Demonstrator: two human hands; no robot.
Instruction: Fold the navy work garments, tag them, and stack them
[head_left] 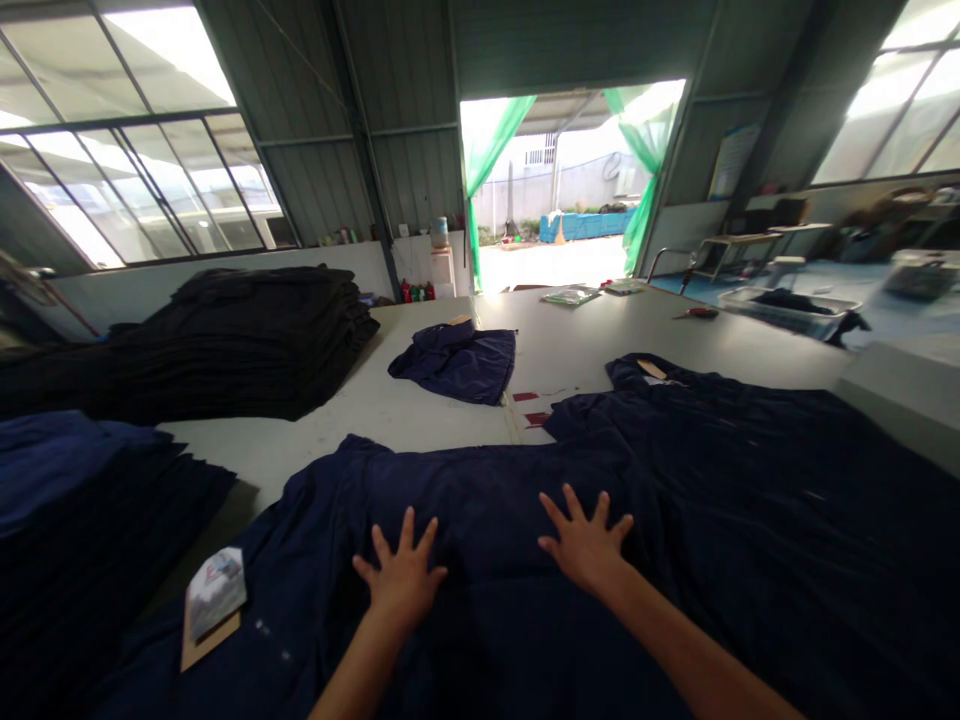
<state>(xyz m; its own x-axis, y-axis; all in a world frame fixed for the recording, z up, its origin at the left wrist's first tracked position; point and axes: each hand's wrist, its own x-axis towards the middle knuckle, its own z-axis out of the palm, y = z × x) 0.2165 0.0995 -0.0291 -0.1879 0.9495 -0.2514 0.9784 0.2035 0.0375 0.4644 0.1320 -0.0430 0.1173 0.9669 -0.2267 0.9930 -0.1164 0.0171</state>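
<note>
A dark navy garment (480, 490) lies spread over the near part of the table. My left hand (401, 575) rests on it with fingers spread, holding nothing. To the right, my right hand (589, 540) lies on the same cloth, its fingers also spread wide. Tags (215, 600), one with a grey-white printed face over brown card, sit on the garment's left part. Beside my right arm spreads another navy garment (765, 470), with a brown tag (651, 369) near its collar. A smaller folded navy piece (469, 362) lies farther back.
Tall stacks of folded black garments (255, 340) and blue-navy cloth (75, 500) stand at the left. Small dark red pieces (535, 419) lie mid-table (420, 425). Plastic packets (571, 295) are at the far edge. A clear bin (787, 312) is beyond, at right.
</note>
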